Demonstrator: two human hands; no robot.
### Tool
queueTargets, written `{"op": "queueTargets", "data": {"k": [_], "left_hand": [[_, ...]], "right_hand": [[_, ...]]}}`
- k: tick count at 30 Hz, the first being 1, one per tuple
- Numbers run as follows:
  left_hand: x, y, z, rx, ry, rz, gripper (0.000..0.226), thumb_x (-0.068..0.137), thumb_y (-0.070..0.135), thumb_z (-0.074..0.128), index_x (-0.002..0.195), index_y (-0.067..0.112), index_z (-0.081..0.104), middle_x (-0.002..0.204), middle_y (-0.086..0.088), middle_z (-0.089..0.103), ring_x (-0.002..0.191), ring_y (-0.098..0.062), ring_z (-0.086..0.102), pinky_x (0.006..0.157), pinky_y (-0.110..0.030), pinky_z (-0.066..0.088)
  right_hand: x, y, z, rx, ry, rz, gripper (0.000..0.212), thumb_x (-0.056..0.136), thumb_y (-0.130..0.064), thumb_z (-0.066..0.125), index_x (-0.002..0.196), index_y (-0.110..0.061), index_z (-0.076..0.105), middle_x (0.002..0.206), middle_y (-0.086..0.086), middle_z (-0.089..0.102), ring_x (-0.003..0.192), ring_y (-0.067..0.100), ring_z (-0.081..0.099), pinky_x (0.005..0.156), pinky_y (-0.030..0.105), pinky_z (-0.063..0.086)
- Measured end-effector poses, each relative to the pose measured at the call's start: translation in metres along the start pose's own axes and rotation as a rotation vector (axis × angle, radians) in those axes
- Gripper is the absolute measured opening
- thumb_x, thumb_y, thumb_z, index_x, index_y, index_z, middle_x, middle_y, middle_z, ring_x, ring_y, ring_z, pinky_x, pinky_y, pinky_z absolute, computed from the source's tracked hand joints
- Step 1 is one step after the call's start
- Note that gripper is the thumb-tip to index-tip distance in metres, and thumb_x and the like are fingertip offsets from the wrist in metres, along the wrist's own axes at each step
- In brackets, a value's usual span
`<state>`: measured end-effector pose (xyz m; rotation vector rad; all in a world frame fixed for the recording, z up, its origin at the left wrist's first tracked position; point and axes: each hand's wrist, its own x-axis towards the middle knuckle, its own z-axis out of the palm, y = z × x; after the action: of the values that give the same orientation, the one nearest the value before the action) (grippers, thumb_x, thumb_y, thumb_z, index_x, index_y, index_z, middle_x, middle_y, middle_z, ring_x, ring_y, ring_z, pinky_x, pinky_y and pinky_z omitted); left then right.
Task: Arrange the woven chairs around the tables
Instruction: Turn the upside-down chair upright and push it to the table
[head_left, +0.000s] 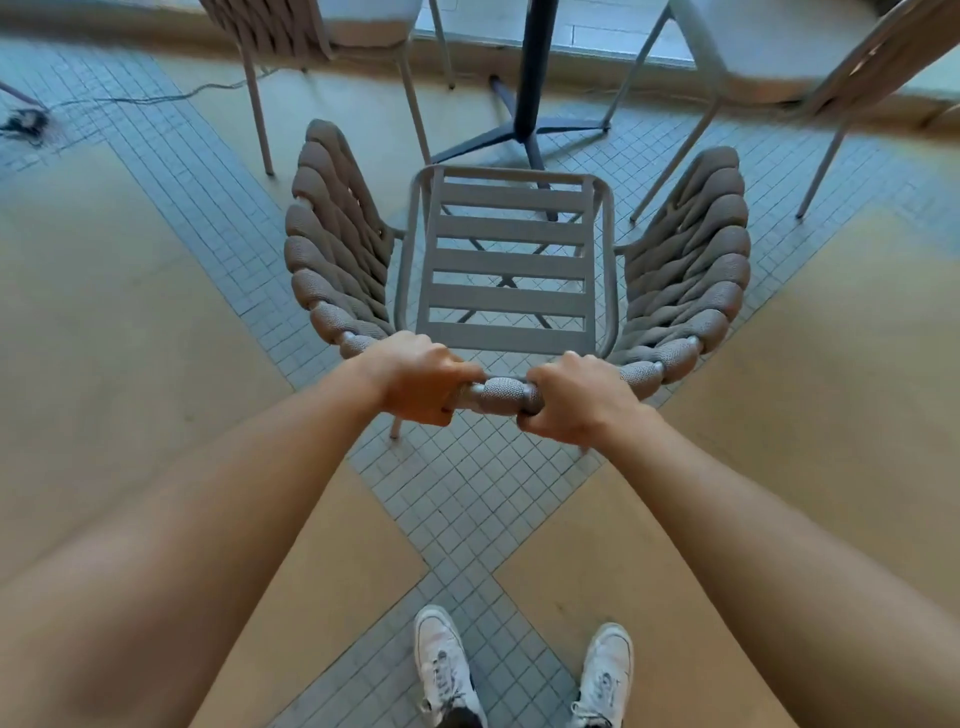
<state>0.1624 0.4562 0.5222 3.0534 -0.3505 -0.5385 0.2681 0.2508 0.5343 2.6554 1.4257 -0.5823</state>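
Left hand (415, 379) & right hand (574, 402), fingers clenched on woven chair (511, 265) back rail, facing table base (524, 124).

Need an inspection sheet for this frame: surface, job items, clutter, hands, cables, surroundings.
Surface: floor of tan panels crossed by bands of small grey tiles.
Job's things: held woven chair, bare slatted seat, no cushion, facing the table pedestal. Two cushioned chairs beyond, left chair and right chair.
Clutter: nothing seen.
Hands: left hand and right hand both closed on the chair's top rail, close together at its middle.
Cables: thin cable along the floor at far left, ending at a dark object, too blurred to identify.
Surroundings: person's white shoes at the bottom; tabletop not in view.
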Motion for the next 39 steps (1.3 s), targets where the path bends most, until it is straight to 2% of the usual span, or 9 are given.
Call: {"op": "queueTargets", "data": {"k": [4, 7, 13, 15, 21, 27, 30, 35, 39], "left_hand": [[-0.001, 0.005, 0.007, -0.037, 0.157, -0.134, 0.053, 0.080, 0.055, 0.058, 0.131, 0.041, 0.052, 0.101, 0.010, 0.071, 0.079, -0.019, 0.070, 0.058, -0.028, 0.049], [0.005, 0.006, 0.009, -0.021, 0.183, -0.171, 0.057, 0.077, 0.077, 0.047, 0.115, 0.038, 0.065, 0.088, 0.010, 0.071, 0.070, -0.016, 0.067, 0.060, -0.031, 0.055], [0.021, -0.017, -0.001, 0.021, 0.193, -0.162, 0.073, 0.074, 0.092, 0.032, 0.096, 0.034, 0.069, 0.077, 0.012, 0.068, 0.063, -0.014, 0.065, 0.063, -0.032, 0.056], [0.030, -0.027, -0.005, 0.017, 0.191, -0.167, 0.074, 0.072, 0.094, 0.032, 0.091, 0.033, 0.069, 0.073, 0.012, 0.067, 0.061, -0.013, 0.064, 0.062, -0.031, 0.056], [0.057, -0.052, -0.014, 0.005, 0.217, -0.182, 0.079, 0.068, 0.098, 0.028, 0.086, 0.033, 0.068, 0.067, 0.012, 0.063, 0.057, -0.014, 0.060, 0.059, -0.029, 0.053], [0.091, -0.081, -0.027, 0.012, 0.221, -0.179, 0.076, 0.070, 0.097, 0.029, 0.086, 0.034, 0.069, 0.064, 0.012, 0.062, 0.053, -0.012, 0.058, 0.057, -0.029, 0.053], [0.107, -0.098, -0.032, -0.002, 0.221, -0.185, 0.078, 0.068, 0.098, 0.028, 0.087, 0.035, 0.070, 0.065, 0.012, 0.064, 0.055, -0.012, 0.060, 0.056, -0.027, 0.051], [0.132, -0.126, -0.046, 0.019, 0.215, -0.183, 0.078, 0.066, 0.099, 0.029, 0.087, 0.036, 0.070, 0.066, 0.012, 0.066, 0.059, -0.012, 0.063, 0.055, -0.026, 0.041], [0.150, -0.142, -0.058, 0.041, 0.193, -0.184, 0.080, 0.064, 0.098, 0.026, 0.091, 0.037, 0.070, 0.070, 0.013, 0.067, 0.063, -0.011, 0.064, 0.056, -0.026, 0.038]], "right_hand": [[0.011, 0.020, -0.008, -0.121, -0.025, -0.027, 0.059, 0.069, -0.083, 0.049, 0.089, -0.030, 0.063, 0.076, -0.005, 0.058, 0.071, 0.024, 0.064, 0.057, 0.031, 0.042], [0.015, 0.020, -0.005, -0.182, -0.017, -0.025, 0.060, 0.067, -0.082, 0.040, 0.081, -0.029, 0.064, 0.067, -0.006, 0.054, 0.060, 0.023, 0.059, 0.054, 0.029, 0.044], [0.037, 0.025, -0.015, -0.209, -0.038, 0.000, 0.058, 0.064, -0.083, 0.041, 0.075, -0.029, 0.060, 0.060, -0.007, 0.041, 0.055, 0.021, 0.051, 0.053, 0.029, 0.037], [0.048, 0.028, -0.018, -0.188, -0.033, 0.004, 0.057, 0.063, -0.083, 0.041, 0.072, -0.030, 0.057, 0.059, -0.008, 0.040, 0.054, 0.021, 0.050, 0.052, 0.030, 0.037], [0.081, 0.049, -0.030, -0.184, -0.001, -0.019, 0.062, 0.062, -0.083, 0.039, 0.075, -0.028, 0.066, 0.057, -0.008, 0.045, 0.050, 0.018, 0.048, 0.051, 0.029, 0.036], [0.117, 0.071, -0.048, -0.174, -0.006, -0.025, 0.060, 0.060, -0.085, 0.035, 0.072, -0.030, 0.056, 0.061, -0.008, 0.046, 0.056, 0.019, 0.051, 0.053, 0.030, 0.035], [0.135, 0.080, -0.056, -0.157, 0.000, -0.005, 0.064, 0.061, -0.083, 0.037, 0.078, -0.029, 0.065, 0.062, -0.008, 0.049, 0.058, 0.020, 0.054, 0.053, 0.029, 0.035], [0.165, 0.091, -0.068, -0.123, 0.003, 0.012, 0.065, 0.060, -0.083, 0.038, 0.079, -0.028, 0.068, 0.063, -0.007, 0.048, 0.062, 0.022, 0.058, 0.057, 0.031, 0.041], [0.184, 0.103, -0.074, -0.106, 0.021, 0.008, 0.063, 0.060, -0.083, 0.040, 0.074, -0.027, 0.065, 0.059, -0.008, 0.047, 0.052, 0.018, 0.048, 0.052, 0.030, 0.034]]}}
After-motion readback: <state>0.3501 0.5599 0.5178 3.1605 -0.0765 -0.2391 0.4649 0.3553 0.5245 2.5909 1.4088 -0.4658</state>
